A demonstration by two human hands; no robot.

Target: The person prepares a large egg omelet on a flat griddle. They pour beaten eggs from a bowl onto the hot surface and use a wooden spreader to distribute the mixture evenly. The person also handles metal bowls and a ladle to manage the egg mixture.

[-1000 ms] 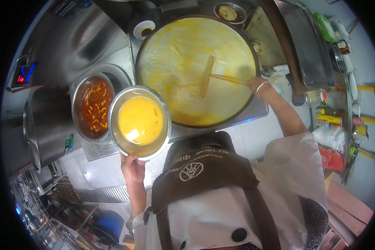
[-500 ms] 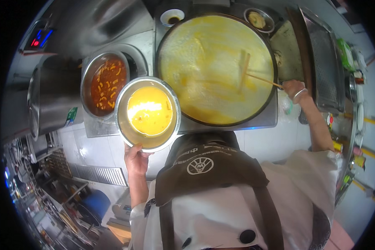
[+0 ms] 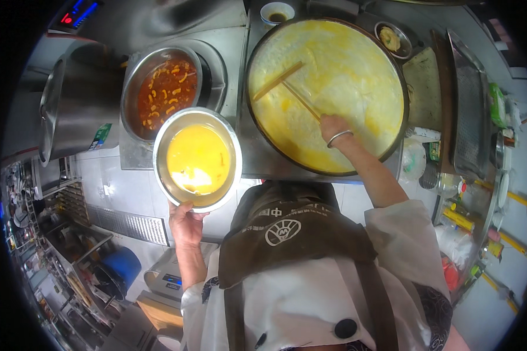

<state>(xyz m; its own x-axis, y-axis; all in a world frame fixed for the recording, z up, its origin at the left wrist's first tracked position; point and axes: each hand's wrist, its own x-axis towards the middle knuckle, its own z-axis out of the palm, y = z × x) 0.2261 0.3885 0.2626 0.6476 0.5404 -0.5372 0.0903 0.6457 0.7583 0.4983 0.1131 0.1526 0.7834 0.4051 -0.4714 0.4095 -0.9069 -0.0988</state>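
Note:
My left hand (image 3: 185,223) grips the near rim of a steel bowl (image 3: 160,146) half full of yellow beaten egg, held level in front of my chest. My right hand (image 3: 332,127), a metal bangle on its wrist, holds a wooden T-shaped spreader (image 3: 287,86) over a large round griddle (image 3: 257,126). A thin pale batter sheet streaked with yellow egg (image 3: 339,70) covers the griddle. The spreader's crossbar rests on the sheet at the griddle's left side.
A steel pot of red sauce with orange pieces (image 3: 164,90) sits left of the griddle. A tall steel container (image 3: 70,111) stands further left. Small bowls (image 3: 276,11) sit behind the griddle, a metal tray (image 3: 471,111) to its right.
The spreader has swept from the right side of the griddle toward its left, and my right hand has moved in over the sheet. The egg bowl stays held in my left hand.

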